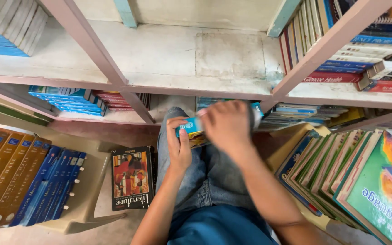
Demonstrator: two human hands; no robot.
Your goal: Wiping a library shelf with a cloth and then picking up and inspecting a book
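The left hand [178, 146] grips the near end of a blue-covered book [191, 125] held above the knees, fingers curled around its edge. The right hand [227, 124] lies over the book's far part, blurred; whether it closes on the book cannot be told.

Risk: the book rests on no surface. With only one firm grip confirmed, it may tilt and slide off the jeans [209, 181] to the floor. The leaning row of green paperbacks [336, 174] beside the right forearm may topple if the elbow swings outward.

Materials: the book has a glossy, flat rectangular cover. The shelf [196, 59] is painted wood, chalky and scuffed, with pink slanted uprights. The plastic chair [87, 181] is smooth and beige and carries hardbacks with brown and blue spines. A dark paperback [132, 178] lies flat near the left knee.
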